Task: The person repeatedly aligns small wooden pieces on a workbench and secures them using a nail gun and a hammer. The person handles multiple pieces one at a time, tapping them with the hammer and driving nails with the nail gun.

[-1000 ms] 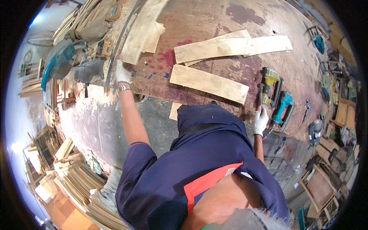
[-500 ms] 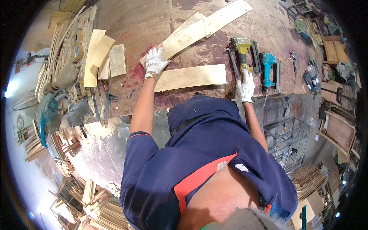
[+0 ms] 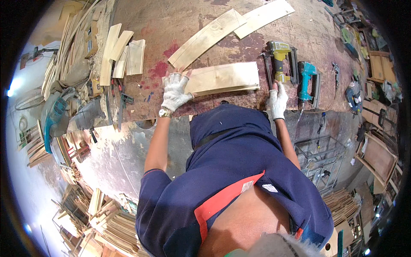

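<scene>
Both hands (image 3: 175, 93) (image 3: 278, 102) flank edgeside boards (image 3: 227, 78) (gap at right).

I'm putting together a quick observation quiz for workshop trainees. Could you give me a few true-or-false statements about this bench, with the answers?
1. The left hand is on the left end of the near wooden board. True.
2. The teal nail gun lies to the left of the yellow nail gun. False: the teal nail gun lies to the right of the yellow nail gun.
3. The right hand wears a white glove. True.
4. The wristwatch is on the right wrist. False: the wristwatch is on the left wrist.
5. The person's shirt is bright green. False: the shirt is dark blue with a red trim.
</scene>
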Demonstrator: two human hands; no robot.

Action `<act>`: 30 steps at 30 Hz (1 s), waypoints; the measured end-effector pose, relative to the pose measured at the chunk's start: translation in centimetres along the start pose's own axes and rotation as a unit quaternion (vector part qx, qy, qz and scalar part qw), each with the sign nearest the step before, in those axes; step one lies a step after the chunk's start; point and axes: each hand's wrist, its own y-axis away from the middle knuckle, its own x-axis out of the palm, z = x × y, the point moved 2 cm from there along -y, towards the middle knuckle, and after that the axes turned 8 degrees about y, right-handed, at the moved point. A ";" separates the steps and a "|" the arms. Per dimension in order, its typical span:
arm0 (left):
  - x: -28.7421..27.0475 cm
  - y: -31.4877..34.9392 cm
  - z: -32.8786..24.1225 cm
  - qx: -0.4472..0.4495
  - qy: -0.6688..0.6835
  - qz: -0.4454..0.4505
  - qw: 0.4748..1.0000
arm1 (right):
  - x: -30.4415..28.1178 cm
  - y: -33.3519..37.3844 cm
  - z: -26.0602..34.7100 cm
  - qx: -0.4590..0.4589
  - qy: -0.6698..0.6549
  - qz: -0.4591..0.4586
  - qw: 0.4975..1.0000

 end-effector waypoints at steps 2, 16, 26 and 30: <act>1.8 2.7 1.2 -0.125 0.021 -0.033 0.991 | 0.8 -0.4 0.6 -0.033 0.022 0.043 0.998; 7.7 11.7 3.2 -0.480 0.314 -0.156 0.804 | 3.5 -0.9 1.8 -0.022 0.085 0.132 0.987; 5.0 11.9 -1.1 -0.451 0.153 -0.059 0.877 | 4.3 -5.5 2.4 -0.136 0.138 0.165 0.967; 4.9 13.3 -1.5 -0.461 0.201 -0.024 0.864 | 1.8 -3.5 2.2 -0.119 0.137 0.192 0.964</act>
